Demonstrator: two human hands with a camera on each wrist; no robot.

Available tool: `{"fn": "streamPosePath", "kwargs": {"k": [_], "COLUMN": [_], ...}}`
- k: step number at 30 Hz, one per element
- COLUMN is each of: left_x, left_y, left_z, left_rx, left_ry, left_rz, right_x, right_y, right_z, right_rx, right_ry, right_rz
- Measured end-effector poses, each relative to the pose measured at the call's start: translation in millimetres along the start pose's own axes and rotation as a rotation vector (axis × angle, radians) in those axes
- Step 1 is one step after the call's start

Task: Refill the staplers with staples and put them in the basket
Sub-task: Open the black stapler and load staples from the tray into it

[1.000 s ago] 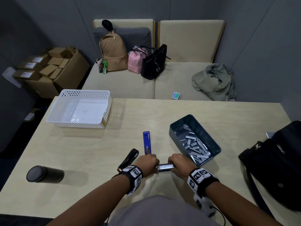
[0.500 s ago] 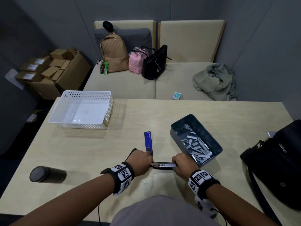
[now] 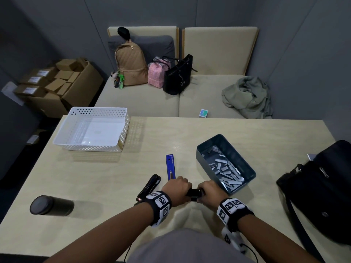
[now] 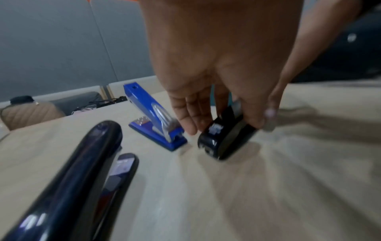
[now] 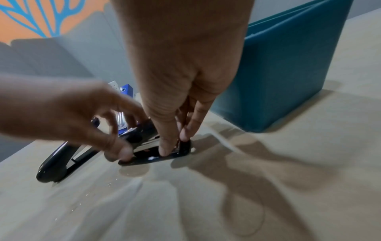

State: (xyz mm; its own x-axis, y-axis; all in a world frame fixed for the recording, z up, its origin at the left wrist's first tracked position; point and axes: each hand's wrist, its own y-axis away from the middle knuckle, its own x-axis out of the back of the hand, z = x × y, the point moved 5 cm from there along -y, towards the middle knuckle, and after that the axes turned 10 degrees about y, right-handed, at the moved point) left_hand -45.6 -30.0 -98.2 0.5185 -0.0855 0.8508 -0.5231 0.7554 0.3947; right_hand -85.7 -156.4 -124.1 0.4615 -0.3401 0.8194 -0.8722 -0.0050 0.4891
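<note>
Now both hands, left [image 3: 176,189] and right [image 3: 209,192], pinch the small stapler [image 3: 193,192] on the counter [image 3: 190,133] so it stays put for closing.

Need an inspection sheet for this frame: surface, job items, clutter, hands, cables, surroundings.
Surface: pale wood table, no spill seen.
Job's things: small black stapler on the table, held at both ends; blue stapler and long black stapler lying loose; teal bin holding staple strips; white basket empty.
Clutter: dark cylinder, black bag.
Hands: left hand and right hand both grip the small black stapler.
Cables: thin cable below the right wrist.
Surroundings: sofa with bags, cardboard boxes.
</note>
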Motion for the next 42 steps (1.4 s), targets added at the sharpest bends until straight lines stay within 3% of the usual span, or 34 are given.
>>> {"fn": "streamPosePath", "kwargs": {"k": [3,7,12,16,18,25,29,37,42], "left_x": [-24.9,-29.7,11.4,66.4,99.6,175.7,173.3,153.6,140.2], "left_y": [-1.5,4.0,14.5,32.2,41.5,80.1,74.5,8.2,-10.9], "left_z": [-5.6,-5.9,-11.0,-54.5,-95.8,-278.6,-339.4,-379.6,-387.9], "left_rx": [0.010,0.012,-0.029,0.026,0.126,0.699,0.879,0.880,0.902], "left_ry": [-0.077,-0.085,-0.055,-0.019,0.054,0.420,0.444,0.479,0.539], "left_rz": [-0.061,-0.069,-0.001,0.116,0.207,0.557,0.480,0.432,0.332], "right_x": [-6.8,-6.8,32.7,69.8,86.3,112.5,99.9,56.7,60.4], "right_y": [1.0,2.8,-8.7,-32.9,-46.7,-97.5,-116.4,-142.2,-146.3], "right_z": [9.8,6.2,-20.2,-54.9,-69.4,-133.2,-160.4,-171.6,-160.0], "right_rx": [-0.007,0.063,0.166,0.266,0.259,0.229,0.209,0.231,0.252], "right_ry": [-0.136,-0.067,-0.039,-0.077,-0.114,-0.126,-0.083,-0.028,-0.091], "right_rz": [-0.069,-0.140,-0.077,-0.066,-0.029,0.032,0.021,-0.099,-0.058]}}
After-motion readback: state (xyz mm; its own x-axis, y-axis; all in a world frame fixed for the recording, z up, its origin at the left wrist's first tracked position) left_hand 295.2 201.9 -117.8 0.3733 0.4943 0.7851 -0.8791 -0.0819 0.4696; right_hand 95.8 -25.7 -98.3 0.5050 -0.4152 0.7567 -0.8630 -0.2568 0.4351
